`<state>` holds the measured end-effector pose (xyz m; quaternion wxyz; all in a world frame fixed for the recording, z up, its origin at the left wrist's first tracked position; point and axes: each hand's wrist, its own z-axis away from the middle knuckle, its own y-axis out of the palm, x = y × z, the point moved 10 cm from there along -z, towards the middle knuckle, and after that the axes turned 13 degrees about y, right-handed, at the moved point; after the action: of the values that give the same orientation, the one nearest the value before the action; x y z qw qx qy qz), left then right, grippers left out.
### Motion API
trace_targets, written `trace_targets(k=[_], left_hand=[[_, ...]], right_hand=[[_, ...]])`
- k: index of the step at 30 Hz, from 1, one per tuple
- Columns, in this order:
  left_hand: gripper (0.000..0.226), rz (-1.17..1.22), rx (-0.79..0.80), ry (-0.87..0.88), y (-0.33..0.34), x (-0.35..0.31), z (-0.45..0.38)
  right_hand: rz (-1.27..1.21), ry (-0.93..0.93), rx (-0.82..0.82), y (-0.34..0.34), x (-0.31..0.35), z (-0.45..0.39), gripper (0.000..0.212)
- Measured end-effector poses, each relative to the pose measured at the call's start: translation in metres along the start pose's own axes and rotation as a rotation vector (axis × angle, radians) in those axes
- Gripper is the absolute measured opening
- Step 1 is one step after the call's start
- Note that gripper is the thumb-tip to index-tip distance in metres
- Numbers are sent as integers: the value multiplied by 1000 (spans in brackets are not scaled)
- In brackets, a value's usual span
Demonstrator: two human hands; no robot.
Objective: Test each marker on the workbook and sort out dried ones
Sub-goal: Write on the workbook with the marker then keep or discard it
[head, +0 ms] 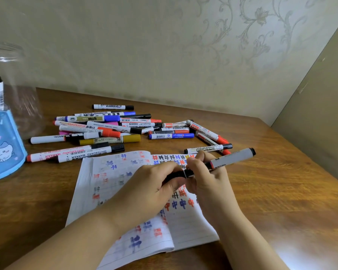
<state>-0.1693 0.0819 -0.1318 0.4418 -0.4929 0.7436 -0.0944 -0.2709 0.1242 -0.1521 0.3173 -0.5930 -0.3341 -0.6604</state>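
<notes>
1. Both hands are on one black marker over the workbook. The left hand is curled round the cap end, the right hand clamped on the barrel.
2. Looks like capping or uncapping, can't tell which. Next it needs a straight pull or push along the barrel.
3. Count: one workbook, one held marker, roughly two dozen in the pile at 12 o'clock on the bench, and one more in the clear jar at 10.

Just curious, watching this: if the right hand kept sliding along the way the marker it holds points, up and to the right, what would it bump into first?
Probably nothing on the table: past the marker in the right hand lies bare wood, then the side panel, though depth is hard to judge.
</notes>
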Motion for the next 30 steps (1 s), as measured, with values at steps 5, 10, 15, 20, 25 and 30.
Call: trace_targets(k=[5,10,15,20,25,30], left_hand=[[18,-45,-50,56,-8,-10,-1],[18,-50,-125,-21,-51,-27,12],[23,-282,-321,-211,-149,-35,99],[27,-583,-521,-429,-246,-66,260],[21,-711,-543,-831,-290,-85,451],[10,-820,-608,-1199,-316,-114,625]], right_hand=[[-19,-41,26,8,9,4,32],[117,-81,152,48,36,16,22],[172,-92,474,158,44,58,15],[112,-83,735,278,25,129,12],[353,-187,956,406,-43,228,10],[636,-219,1052,508,-153,325,14]])
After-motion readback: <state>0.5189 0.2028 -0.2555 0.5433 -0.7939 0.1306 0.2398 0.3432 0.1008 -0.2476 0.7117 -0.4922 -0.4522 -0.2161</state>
